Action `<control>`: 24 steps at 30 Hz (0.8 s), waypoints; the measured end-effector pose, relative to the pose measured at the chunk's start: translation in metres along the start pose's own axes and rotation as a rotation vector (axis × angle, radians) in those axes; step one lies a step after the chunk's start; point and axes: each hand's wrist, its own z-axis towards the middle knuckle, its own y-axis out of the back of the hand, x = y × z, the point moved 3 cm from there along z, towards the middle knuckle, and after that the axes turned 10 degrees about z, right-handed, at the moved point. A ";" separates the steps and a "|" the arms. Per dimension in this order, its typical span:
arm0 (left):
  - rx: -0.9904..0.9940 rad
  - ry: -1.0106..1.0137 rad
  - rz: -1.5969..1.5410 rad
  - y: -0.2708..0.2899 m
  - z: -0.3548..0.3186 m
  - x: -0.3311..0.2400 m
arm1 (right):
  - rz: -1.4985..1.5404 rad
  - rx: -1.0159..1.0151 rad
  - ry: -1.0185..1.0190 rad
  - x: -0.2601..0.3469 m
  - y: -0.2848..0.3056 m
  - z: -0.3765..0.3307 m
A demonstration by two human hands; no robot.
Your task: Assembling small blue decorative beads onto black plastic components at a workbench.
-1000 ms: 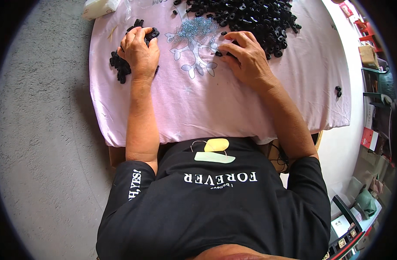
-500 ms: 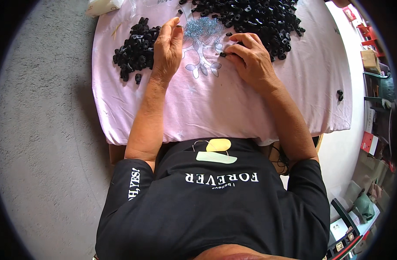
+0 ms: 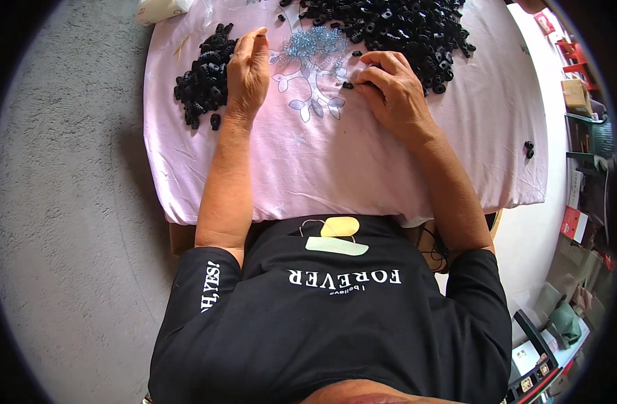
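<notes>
My left hand point(image 3: 249, 75) is beside the left pile of small black plastic pieces point(image 3: 204, 81), which look like cord locks. Its fingers stretch away from me, and a small dark spot shows at one fingertip; I see nothing clearly held. My right hand point(image 3: 396, 91) is curled, thumb and fingers drawn together, with one small black plastic piece point(image 3: 347, 85) at the fingertips. Another black piece point(image 3: 357, 53) lies by its knuckles. Between the hands, toward the far side, sits a heap of tiny shiny bluish parts point(image 3: 315, 44), too small to make out singly.
A large heap of black pieces point(image 3: 403, 30) covers the far right of the pink cloth-covered table point(image 3: 335, 175). Two loose pieces point(image 3: 529, 149) lie near the right edge. A white package point(image 3: 161, 9) is at the far left corner. Shelves with goods stand to the right.
My left hand has moved left, from beside the bluish heap to the left pile of black pieces. My right hand has stayed almost still, the small piece still at its fingertips.
</notes>
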 end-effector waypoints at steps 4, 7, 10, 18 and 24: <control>-0.001 0.021 0.000 0.003 0.001 0.003 | -0.010 -0.009 -0.025 0.001 0.004 0.001; -0.024 0.050 -0.002 0.005 0.000 0.013 | -0.032 -0.038 -0.033 0.001 0.007 0.002; -0.020 0.056 -0.006 0.006 0.001 0.009 | -0.046 -0.071 -0.031 0.000 0.009 0.003; -0.065 -0.067 -0.096 0.001 -0.001 -0.012 | 0.029 -0.266 -0.069 -0.016 0.018 0.005; 0.052 -0.181 -0.021 -0.016 -0.015 -0.044 | -0.060 -0.222 -0.077 -0.013 0.017 0.003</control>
